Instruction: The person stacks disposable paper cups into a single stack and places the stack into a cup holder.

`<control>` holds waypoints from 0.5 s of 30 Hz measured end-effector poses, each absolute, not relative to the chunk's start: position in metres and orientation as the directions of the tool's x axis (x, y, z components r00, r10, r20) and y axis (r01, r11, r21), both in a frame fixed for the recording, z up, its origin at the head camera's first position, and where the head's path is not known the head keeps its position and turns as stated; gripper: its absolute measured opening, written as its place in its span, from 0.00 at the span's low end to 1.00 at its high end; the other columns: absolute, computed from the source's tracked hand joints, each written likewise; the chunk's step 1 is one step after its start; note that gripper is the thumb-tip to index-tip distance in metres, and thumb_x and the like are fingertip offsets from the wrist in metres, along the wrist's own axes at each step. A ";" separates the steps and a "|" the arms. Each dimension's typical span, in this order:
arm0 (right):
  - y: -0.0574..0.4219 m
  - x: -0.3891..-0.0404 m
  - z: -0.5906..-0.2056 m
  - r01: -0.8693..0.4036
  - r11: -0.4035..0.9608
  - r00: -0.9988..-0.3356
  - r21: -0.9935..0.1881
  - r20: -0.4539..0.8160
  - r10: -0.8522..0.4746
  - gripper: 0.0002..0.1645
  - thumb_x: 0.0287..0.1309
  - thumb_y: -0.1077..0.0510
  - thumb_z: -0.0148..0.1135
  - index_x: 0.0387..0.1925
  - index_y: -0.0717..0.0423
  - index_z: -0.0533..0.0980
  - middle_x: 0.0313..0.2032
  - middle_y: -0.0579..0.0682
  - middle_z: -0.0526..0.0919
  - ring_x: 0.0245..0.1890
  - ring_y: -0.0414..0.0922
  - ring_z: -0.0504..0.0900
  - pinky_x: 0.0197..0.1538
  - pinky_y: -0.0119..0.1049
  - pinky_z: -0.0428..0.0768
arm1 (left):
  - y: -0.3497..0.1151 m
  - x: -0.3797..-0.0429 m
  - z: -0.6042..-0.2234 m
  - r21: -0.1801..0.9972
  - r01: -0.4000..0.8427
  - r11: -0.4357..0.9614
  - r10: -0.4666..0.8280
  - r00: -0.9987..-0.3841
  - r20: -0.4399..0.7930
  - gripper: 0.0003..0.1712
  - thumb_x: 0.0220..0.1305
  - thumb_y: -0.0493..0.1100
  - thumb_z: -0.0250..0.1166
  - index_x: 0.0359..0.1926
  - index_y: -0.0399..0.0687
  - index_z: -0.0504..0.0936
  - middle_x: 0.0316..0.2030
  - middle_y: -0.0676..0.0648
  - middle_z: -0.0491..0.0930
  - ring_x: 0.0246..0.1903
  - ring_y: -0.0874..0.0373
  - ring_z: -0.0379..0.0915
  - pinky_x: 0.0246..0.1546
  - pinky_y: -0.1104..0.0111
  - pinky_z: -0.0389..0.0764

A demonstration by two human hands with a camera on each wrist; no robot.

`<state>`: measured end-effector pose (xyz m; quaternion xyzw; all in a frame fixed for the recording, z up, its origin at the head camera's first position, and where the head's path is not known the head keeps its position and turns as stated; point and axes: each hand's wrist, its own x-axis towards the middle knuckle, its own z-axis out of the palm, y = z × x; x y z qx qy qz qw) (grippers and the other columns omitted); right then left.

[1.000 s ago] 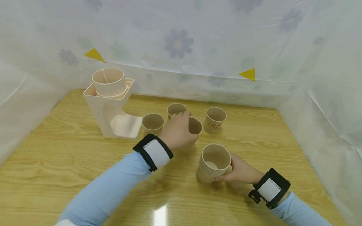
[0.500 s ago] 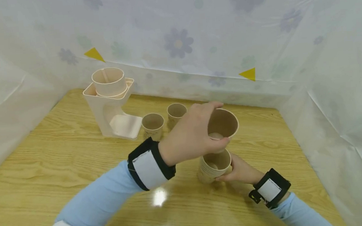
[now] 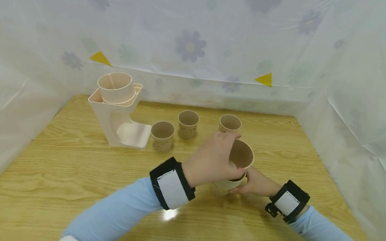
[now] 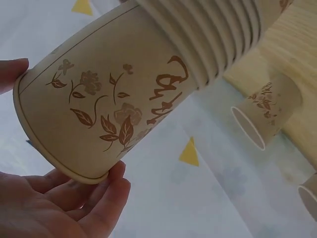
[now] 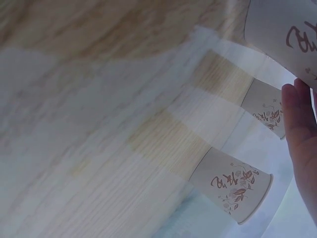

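A beige paper cup [image 3: 245, 151] is pinched at its rim by my left hand [image 3: 211, 162]. Its lower part sits inside the top of a stack of paper cups [image 3: 222, 187]. In the left wrist view the cup [image 4: 101, 96] shows a brown flower print, its base within the stacked rims [image 4: 218, 37]. My right hand [image 3: 259, 183] grips the stack from the right side, low on the table; my left hand partly hides the stack in the head view. The right wrist view catches my right fingers [image 5: 297, 119] against a cup wall [image 5: 282, 32].
Single paper cups stand behind my hands: one left [image 3: 162, 136], one middle [image 3: 188, 124] and one right [image 3: 230, 123], partly covered by my left hand. A cream coffee-maker-shaped stand [image 3: 118, 110] is at the back left. Floral sheeting [image 3: 193, 72] encloses the wooden table [image 3: 65, 174].
My left hand has lifted a cup from the group at the back, carried it right and forward over the stack, and lowered it into the top. My right hand has stayed in place.
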<state>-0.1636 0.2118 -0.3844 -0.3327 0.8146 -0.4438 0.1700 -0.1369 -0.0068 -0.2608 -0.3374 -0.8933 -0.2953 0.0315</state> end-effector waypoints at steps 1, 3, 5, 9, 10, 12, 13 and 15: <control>0.212 -0.163 -0.385 -0.395 0.387 -0.726 -0.833 0.025 -0.687 0.43 0.46 0.60 0.72 0.63 0.55 0.60 0.55 0.50 0.73 0.54 0.31 0.71 0.58 0.34 0.71 | -0.006 -0.137 -0.264 0.508 0.614 0.604 0.585 -0.775 0.241 0.41 0.48 0.50 0.70 0.61 0.38 0.67 0.51 0.43 0.76 0.49 0.53 0.71 0.49 0.69 0.75; 0.212 -0.163 -0.385 -0.409 0.398 -0.736 -0.821 0.039 -0.676 0.47 0.45 0.60 0.72 0.64 0.55 0.58 0.57 0.50 0.71 0.55 0.30 0.69 0.58 0.34 0.70 | -0.005 -0.138 -0.269 0.517 0.595 0.615 0.583 -0.785 0.209 0.41 0.48 0.50 0.70 0.61 0.38 0.66 0.52 0.43 0.76 0.50 0.53 0.71 0.48 0.69 0.75; 0.212 -0.163 -0.386 -0.430 0.406 -0.739 -0.807 0.056 -0.671 0.48 0.44 0.60 0.73 0.64 0.57 0.57 0.57 0.51 0.69 0.56 0.29 0.67 0.59 0.35 0.69 | -0.003 -0.138 -0.273 0.522 0.578 0.627 0.583 -0.793 0.177 0.42 0.48 0.50 0.70 0.62 0.39 0.66 0.53 0.43 0.75 0.52 0.52 0.70 0.49 0.69 0.75; 0.213 -0.163 -0.388 -0.459 0.409 -0.735 -0.789 0.079 -0.674 0.46 0.44 0.62 0.72 0.63 0.60 0.58 0.57 0.54 0.69 0.55 0.28 0.66 0.58 0.33 0.70 | 0.000 -0.138 -0.282 0.523 0.561 0.641 0.590 -0.797 0.132 0.43 0.48 0.51 0.71 0.63 0.40 0.65 0.53 0.43 0.75 0.53 0.52 0.69 0.50 0.69 0.75; 0.213 -0.163 -0.388 -0.461 0.408 -0.732 -0.788 0.078 -0.676 0.46 0.44 0.62 0.72 0.63 0.60 0.59 0.57 0.55 0.69 0.55 0.28 0.67 0.57 0.32 0.70 | 0.001 -0.138 -0.283 0.521 0.560 0.644 0.593 -0.796 0.122 0.44 0.48 0.51 0.71 0.63 0.40 0.64 0.53 0.43 0.75 0.54 0.52 0.69 0.50 0.69 0.74; 0.213 -0.162 -0.388 -0.458 0.410 -0.732 -0.789 0.073 -0.677 0.45 0.44 0.62 0.72 0.63 0.61 0.59 0.57 0.57 0.70 0.54 0.28 0.68 0.56 0.32 0.71 | 0.001 -0.138 -0.287 0.518 0.561 0.646 0.599 -0.793 0.113 0.44 0.48 0.51 0.71 0.64 0.41 0.64 0.53 0.43 0.75 0.54 0.52 0.68 0.50 0.69 0.74; 0.213 -0.162 -0.388 -0.452 0.414 -0.734 -0.790 0.066 -0.676 0.45 0.44 0.61 0.72 0.63 0.61 0.60 0.57 0.57 0.70 0.54 0.28 0.68 0.56 0.32 0.71 | 0.002 -0.138 -0.288 0.519 0.560 0.646 0.600 -0.792 0.107 0.44 0.49 0.50 0.71 0.64 0.41 0.64 0.53 0.43 0.75 0.54 0.52 0.68 0.51 0.69 0.74; 0.212 -0.162 -0.387 -0.442 0.425 -0.740 -0.790 0.053 -0.670 0.44 0.44 0.60 0.72 0.62 0.60 0.60 0.57 0.57 0.71 0.54 0.29 0.69 0.56 0.32 0.71 | 0.001 -0.138 -0.291 0.523 0.555 0.647 0.602 -0.793 0.097 0.44 0.49 0.50 0.70 0.64 0.41 0.63 0.54 0.44 0.75 0.55 0.52 0.67 0.52 0.69 0.73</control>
